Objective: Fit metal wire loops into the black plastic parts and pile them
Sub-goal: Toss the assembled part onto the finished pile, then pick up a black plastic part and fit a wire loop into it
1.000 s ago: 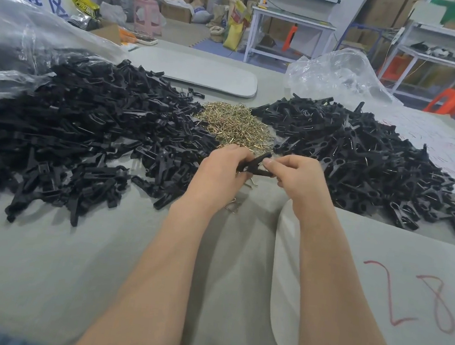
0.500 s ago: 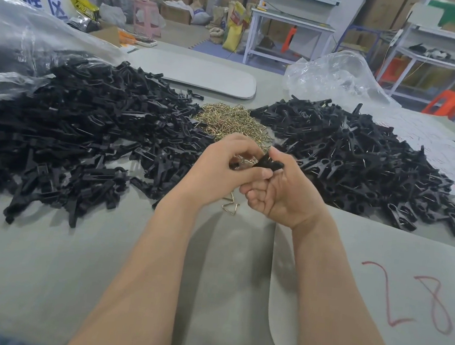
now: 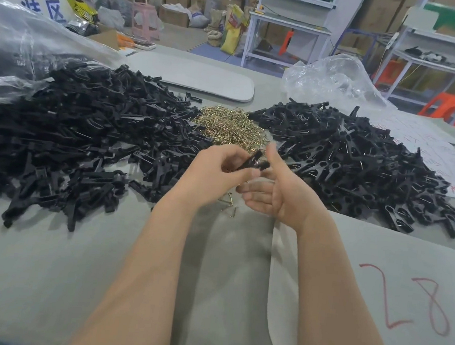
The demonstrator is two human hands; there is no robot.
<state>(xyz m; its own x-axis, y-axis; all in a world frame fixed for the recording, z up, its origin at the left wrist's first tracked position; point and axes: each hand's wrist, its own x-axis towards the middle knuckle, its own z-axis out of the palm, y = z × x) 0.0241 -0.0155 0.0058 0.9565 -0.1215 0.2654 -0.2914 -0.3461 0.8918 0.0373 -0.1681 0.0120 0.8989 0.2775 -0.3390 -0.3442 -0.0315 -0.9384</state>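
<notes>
My left hand pinches a black plastic part above the table's middle, its forked end pointing up and right. My right hand is beside it, palm turned up, fingers straight and apart from the part. A heap of brass-coloured wire loops lies just beyond the hands. A large pile of black parts spreads to the left and another pile of black parts to the right. A few loose wire loops lie on the table under my hands.
The grey table carries a grey sheet with red numbers at the right. Clear plastic bags sit behind the piles, and a flat grey board lies at the back. Shelving, cardboard boxes and stools stand beyond the table.
My right hand let go of the black part and opened palm-up. My left hand now holds the part alone, slightly higher than before.
</notes>
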